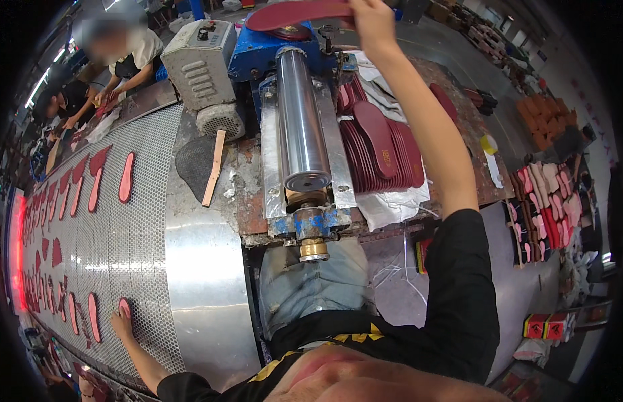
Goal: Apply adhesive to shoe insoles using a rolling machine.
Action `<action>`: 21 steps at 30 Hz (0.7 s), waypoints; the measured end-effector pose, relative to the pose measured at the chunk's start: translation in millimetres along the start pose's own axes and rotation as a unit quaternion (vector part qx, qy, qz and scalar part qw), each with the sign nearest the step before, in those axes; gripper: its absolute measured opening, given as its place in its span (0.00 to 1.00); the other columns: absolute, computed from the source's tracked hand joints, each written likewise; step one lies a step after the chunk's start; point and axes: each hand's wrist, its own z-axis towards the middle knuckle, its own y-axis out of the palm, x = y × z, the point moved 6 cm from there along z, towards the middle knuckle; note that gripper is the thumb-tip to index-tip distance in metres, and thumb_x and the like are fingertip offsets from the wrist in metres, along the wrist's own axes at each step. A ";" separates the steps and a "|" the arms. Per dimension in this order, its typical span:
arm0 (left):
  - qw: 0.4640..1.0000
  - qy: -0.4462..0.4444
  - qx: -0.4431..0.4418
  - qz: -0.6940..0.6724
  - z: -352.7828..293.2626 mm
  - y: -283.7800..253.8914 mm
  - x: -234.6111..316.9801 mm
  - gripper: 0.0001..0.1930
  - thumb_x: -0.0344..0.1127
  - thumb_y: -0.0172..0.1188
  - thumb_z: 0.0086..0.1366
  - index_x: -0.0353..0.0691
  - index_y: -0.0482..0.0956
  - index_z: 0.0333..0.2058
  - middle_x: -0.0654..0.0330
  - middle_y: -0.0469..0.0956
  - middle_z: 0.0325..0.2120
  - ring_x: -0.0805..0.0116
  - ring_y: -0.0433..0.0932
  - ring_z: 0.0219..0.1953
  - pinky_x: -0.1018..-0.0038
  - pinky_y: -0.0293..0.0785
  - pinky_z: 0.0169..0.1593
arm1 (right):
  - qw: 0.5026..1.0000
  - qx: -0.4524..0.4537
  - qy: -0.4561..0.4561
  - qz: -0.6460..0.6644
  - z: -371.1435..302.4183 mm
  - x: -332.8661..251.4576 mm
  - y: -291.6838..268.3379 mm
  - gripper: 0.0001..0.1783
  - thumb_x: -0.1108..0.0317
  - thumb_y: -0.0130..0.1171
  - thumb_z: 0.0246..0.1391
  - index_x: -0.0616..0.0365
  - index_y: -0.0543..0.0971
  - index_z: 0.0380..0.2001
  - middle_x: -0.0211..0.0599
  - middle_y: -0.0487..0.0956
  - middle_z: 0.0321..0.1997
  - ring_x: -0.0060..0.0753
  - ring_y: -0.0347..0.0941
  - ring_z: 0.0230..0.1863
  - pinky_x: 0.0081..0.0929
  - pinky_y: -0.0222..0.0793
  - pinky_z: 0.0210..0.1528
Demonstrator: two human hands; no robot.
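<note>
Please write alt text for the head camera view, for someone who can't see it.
A person's right hand holds up a maroon shoe insole at the far end of a steel roller, while the left hand touches a pink insole on a perforated conveyor. More maroon insoles lie stacked right of the roller.

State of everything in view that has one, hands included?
Right hand: raised, closed on insole end
Held maroon insole: lifted, above blue machine
Left hand: on pink insole, grasp unclear
Pink insole: lying on belt
Mesh belt: loaded, motion unclear
Steel roller: bare, rotation unclear
Maroon insole pile: overlapping
Red light: lit
</note>
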 end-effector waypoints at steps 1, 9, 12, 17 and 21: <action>1.000 -0.005 0.001 0.002 -1.0 -9.3 -1.6 0.32 0.52 0.47 0.68 0.28 0.64 0.57 0.37 0.69 0.53 0.39 0.72 0.50 0.54 0.68 0.53 | 0.998 0.014 0.034 0.060 -9.3 9.9 -24.1 0.13 0.60 0.50 0.61 0.55 0.79 0.40 0.33 0.80 0.35 0.27 0.76 0.36 0.27 0.73 0.35; 0.920 0.294 0.107 -0.235 -11.8 -158.8 217.0 0.27 0.43 0.57 0.65 0.33 0.68 0.58 0.44 0.66 0.59 0.49 0.62 0.63 0.60 0.57 0.65 | 0.969 0.134 0.179 0.107 -142.8 29.8 -174.7 0.10 0.67 0.47 0.54 0.55 0.78 0.31 0.29 0.76 0.27 0.22 0.72 0.25 0.20 0.63 0.21; 0.845 0.438 0.049 -0.303 -99.2 -266.7 376.6 0.29 0.46 0.59 0.62 0.42 0.67 0.60 0.53 0.65 0.61 0.56 0.61 0.65 0.60 0.57 0.66 | 0.974 0.101 0.197 0.052 -170.0 23.4 -133.6 0.10 0.69 0.44 0.53 0.55 0.77 0.30 0.28 0.74 0.25 0.20 0.68 0.21 0.19 0.59 0.18; 0.638 0.671 -0.062 -0.374 -193.5 -348.1 508.5 0.44 0.59 0.67 0.49 0.46 0.64 0.62 0.55 0.59 0.64 0.56 0.58 0.66 0.58 0.57 0.65 | 0.971 -0.129 0.203 0.002 -174.6 29.3 -67.2 0.11 0.67 0.41 0.57 0.53 0.74 0.36 0.27 0.71 0.28 0.19 0.66 0.28 0.18 0.63 0.28; 0.603 0.726 -0.053 -0.326 -220.4 -359.5 532.4 0.45 0.56 0.70 0.46 0.45 0.64 0.62 0.55 0.60 0.64 0.56 0.59 0.65 0.59 0.58 0.65 | 0.976 -0.149 0.036 -0.155 -135.3 16.0 -57.2 0.17 0.56 0.48 0.62 0.58 0.69 0.45 0.32 0.73 0.32 0.25 0.69 0.33 0.26 0.66 0.38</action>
